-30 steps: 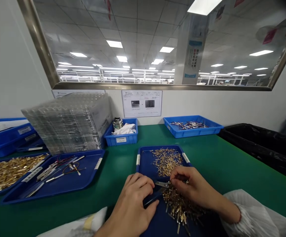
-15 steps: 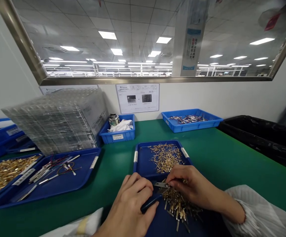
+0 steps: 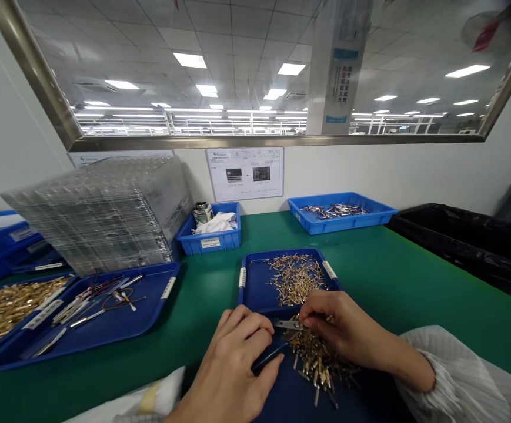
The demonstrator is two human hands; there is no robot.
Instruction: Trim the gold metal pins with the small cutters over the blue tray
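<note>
Blue-handled pliers (image 3: 273, 354) are held in the left hand (image 3: 235, 352), nose pointed rightward at the right hand's (image 3: 346, 330) pinched-together fingers, whose contents cannot be told, over the gold pins (image 3: 321, 365).

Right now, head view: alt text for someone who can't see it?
A person's left hand grips a dark-handled tool, its metal head close to the right hand, by small gold-coloured pieces heaped in a blue tray. A second tray of gold-coloured pins lies just behind on the green table, with stacked clear plastic trays further left.
</note>
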